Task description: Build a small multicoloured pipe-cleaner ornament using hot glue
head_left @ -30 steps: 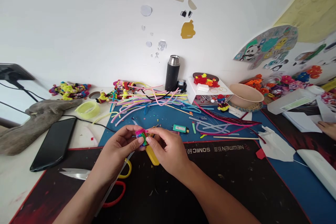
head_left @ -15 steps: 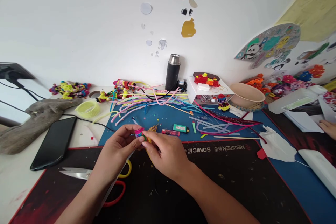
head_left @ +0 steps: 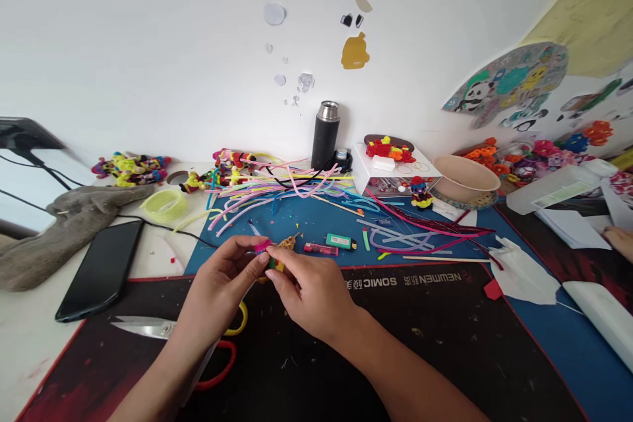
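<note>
Both my hands meet over the near edge of the blue mat [head_left: 306, 217]. My left hand [head_left: 222, 283] pinches a small pipe-cleaner piece [head_left: 264, 249] with pink, green and yellow in it. My right hand [head_left: 311, 290] is closed too, its fingertips pressing on the same piece from the right. A yellow-brown tip [head_left: 288, 241] pokes out just behind the fingers. Scissors [head_left: 143, 328] with yellow and red handles lie under my left forearm on the black and red desk mat [head_left: 445, 336].
A heap of coloured pipe cleaners [head_left: 277, 188] lies behind the hands, with two lighters [head_left: 340, 241] to the right. A black flask [head_left: 325, 135], a phone [head_left: 101, 269], a bowl [head_left: 465, 178] and a white box [head_left: 390, 171] stand around. Another person's hand [head_left: 620, 241] shows at the far right.
My right hand has slid a little lower and its fingers have shifted on the small piece. The yellow object seen below the hands earlier is now hidden. A pink lighter now shows.
</note>
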